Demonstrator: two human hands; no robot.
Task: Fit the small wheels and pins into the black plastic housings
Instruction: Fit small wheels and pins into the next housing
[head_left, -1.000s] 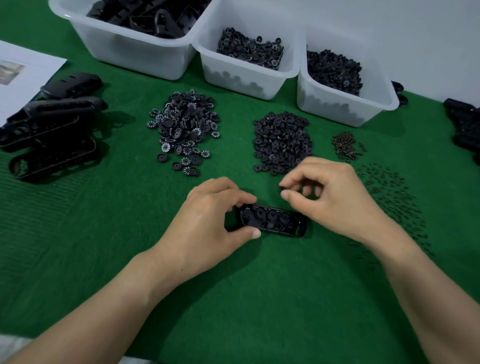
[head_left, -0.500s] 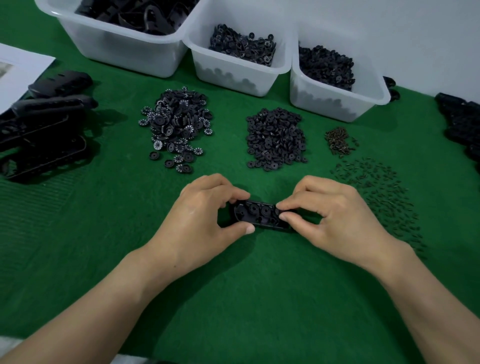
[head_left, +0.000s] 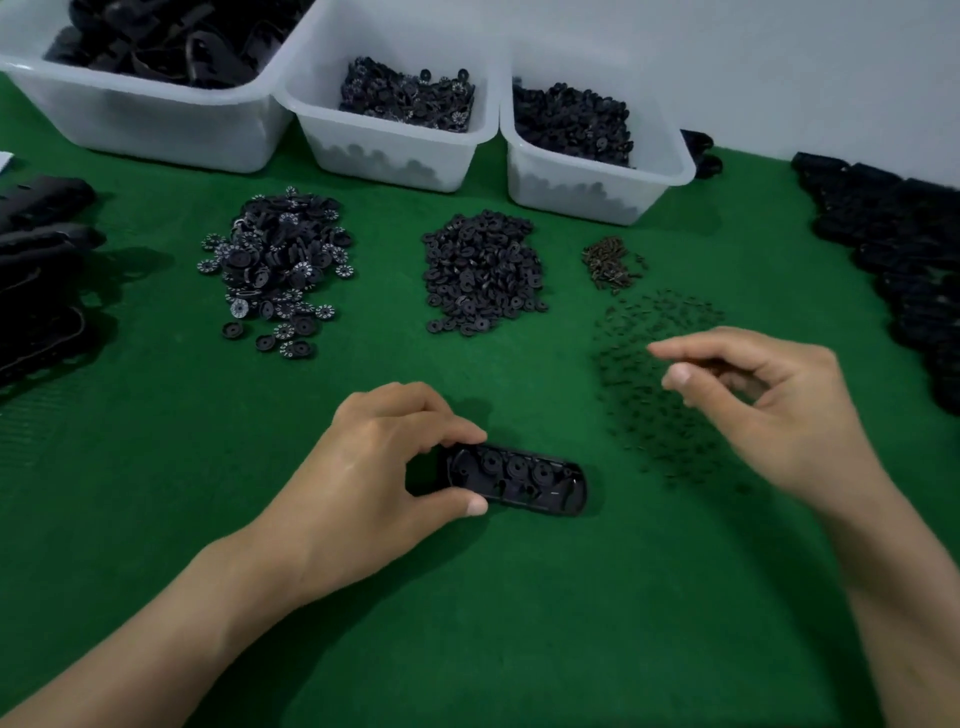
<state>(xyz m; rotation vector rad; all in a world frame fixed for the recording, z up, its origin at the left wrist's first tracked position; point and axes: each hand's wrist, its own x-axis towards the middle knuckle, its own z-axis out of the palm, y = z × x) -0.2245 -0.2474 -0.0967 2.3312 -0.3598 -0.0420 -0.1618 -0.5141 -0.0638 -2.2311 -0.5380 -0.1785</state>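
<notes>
Pinching the wheel-fitted black housing (head_left: 524, 480) with the left hand (head_left: 374, 478); hovering the right hand (head_left: 779, 415) above scattered pins (head_left: 639, 400).

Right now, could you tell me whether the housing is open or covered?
Open: the housing lies face up, wheels showing inside, while the left hand grips its end.

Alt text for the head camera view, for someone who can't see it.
A person's left hand grips the left end of a black oblong plastic housing holding small wheels on a green felt table, while the right hand hovers over scattered dark pins. Behind lie a heap of white-marked black wheels and a heap of plain black wheels.
</notes>
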